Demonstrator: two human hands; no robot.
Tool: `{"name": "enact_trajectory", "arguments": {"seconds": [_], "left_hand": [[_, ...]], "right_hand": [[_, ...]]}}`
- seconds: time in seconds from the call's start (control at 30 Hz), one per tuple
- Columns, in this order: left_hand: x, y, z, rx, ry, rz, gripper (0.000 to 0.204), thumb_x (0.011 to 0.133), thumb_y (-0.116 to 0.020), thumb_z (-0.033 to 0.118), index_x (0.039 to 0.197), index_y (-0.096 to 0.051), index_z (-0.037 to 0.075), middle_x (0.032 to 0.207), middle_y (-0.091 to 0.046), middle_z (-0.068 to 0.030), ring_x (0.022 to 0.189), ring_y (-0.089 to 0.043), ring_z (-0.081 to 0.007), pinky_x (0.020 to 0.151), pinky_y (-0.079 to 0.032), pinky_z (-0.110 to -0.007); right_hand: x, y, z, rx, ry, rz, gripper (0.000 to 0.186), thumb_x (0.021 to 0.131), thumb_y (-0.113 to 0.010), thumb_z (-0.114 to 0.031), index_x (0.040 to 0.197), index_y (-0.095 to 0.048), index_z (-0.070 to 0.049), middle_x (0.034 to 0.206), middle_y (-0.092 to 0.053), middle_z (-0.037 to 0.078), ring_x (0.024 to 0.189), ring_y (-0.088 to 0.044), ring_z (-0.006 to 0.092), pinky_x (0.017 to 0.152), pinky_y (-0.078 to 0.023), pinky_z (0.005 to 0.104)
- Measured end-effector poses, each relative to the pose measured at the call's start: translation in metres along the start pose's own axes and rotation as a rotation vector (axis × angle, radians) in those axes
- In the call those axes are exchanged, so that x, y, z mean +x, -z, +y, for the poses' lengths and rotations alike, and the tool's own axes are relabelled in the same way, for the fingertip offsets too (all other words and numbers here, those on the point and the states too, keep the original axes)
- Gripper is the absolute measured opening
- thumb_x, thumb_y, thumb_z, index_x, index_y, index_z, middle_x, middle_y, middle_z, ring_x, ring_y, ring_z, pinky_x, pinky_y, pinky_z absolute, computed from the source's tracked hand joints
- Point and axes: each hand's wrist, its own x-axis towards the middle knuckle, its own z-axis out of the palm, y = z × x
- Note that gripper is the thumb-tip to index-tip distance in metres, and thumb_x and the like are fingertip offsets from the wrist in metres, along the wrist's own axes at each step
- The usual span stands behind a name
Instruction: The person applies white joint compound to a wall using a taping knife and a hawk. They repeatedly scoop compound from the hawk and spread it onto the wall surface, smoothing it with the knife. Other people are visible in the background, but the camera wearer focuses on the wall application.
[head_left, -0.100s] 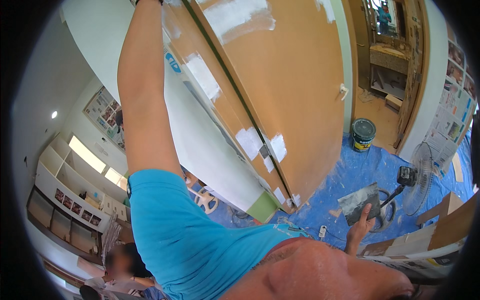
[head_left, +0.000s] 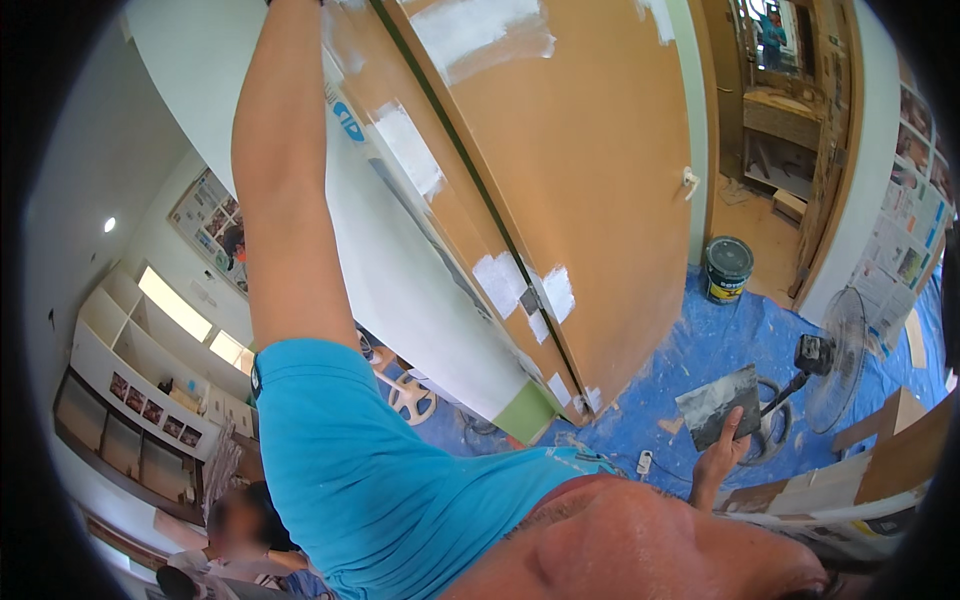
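Note:
My left arm [head_left: 285, 200] stretches up along the left side in a blue short sleeve. A dark band shows at its wrist, and the hand lies beyond the upper edge. Low on the right, my right hand [head_left: 717, 460] is closed on a dark, square putty board [head_left: 722, 405] smeared with pale grey paste. Its thumb lies against the board's face; the other fingers are mostly hidden. In front of me stands a light-brown wooden door [head_left: 590, 170], with white filler patches on it and on the frame [head_left: 410, 150] beside it.
Blue plastic sheeting [head_left: 650, 350] covers the floor. A lidded bucket [head_left: 728, 270] stands by the doorway; a standing fan [head_left: 838, 360] is at the right. A white door handle [head_left: 689, 182] sticks out. Another person [head_left: 240, 540] is at the lower left, near white shelving [head_left: 140, 350].
My left arm has shifted very slightly to the left. The right hand and the putty board look still.

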Motion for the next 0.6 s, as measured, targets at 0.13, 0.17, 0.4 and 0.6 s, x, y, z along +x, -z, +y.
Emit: {"name": "enact_trajectory", "arguments": {"seconds": [0.13, 0.17, 0.4, 0.6], "left_hand": [[0.005, 0.009, -0.009, -0.269, 0.034, -0.137, 0.025, 0.092, -0.061, 0.009, 0.11, -0.069, -0.006, 0.103, -0.073, -0.019, 0.095, -0.069, -0.0276, 0.075, -0.054, -0.041], [0.008, 0.005, -0.021, -0.277, -0.009, -0.119, 0.024, 0.092, -0.06, 0.008, 0.11, -0.069, -0.006, 0.102, -0.073, -0.0184, 0.094, -0.069, -0.0283, 0.074, -0.054, -0.041], [0.029, -0.037, -0.054, 0.1, -0.059, 0.029, 0.03, 0.088, -0.065, 0.016, 0.109, -0.07, -0.004, 0.106, -0.073, -0.022, 0.096, -0.071, -0.0327, 0.077, -0.056, -0.042], [0.029, -0.005, -0.009, 0.215, 0.047, -0.083, 0.031, 0.087, -0.066, 0.021, 0.102, -0.072, -0.005, 0.105, -0.073, -0.0278, 0.091, -0.072, -0.0364, 0.076, -0.055, -0.044]], "right_hand": [[0.003, -0.004, 0.009, -0.027, 0.019, 0.036, 0.041, 0.105, -0.062, -0.035, 0.125, -0.062, 0.001, 0.103, -0.062, 0.0, 0.089, -0.052, 0.0096, 0.077, -0.044, 0.0293], [0.006, -0.005, 0.011, -0.03, 0.019, 0.036, 0.041, 0.105, -0.062, -0.035, 0.125, -0.062, 0.001, 0.102, -0.062, 0.0, 0.089, -0.052, 0.0095, 0.076, -0.044, 0.0293], [0.007, -0.001, -0.002, -0.053, 0.027, 0.046, 0.038, 0.105, -0.063, -0.035, 0.12, -0.063, 0.0, 0.096, -0.061, -0.002, 0.083, -0.051, 0.0079, 0.072, -0.043, 0.0277], [0.007, 0.0, -0.002, -0.046, -0.039, 0.002, 0.034, 0.106, -0.061, -0.032, 0.119, -0.063, 0.0, 0.104, -0.064, 0.001, 0.09, -0.055, 0.009, 0.08, -0.047, 0.028]]}}
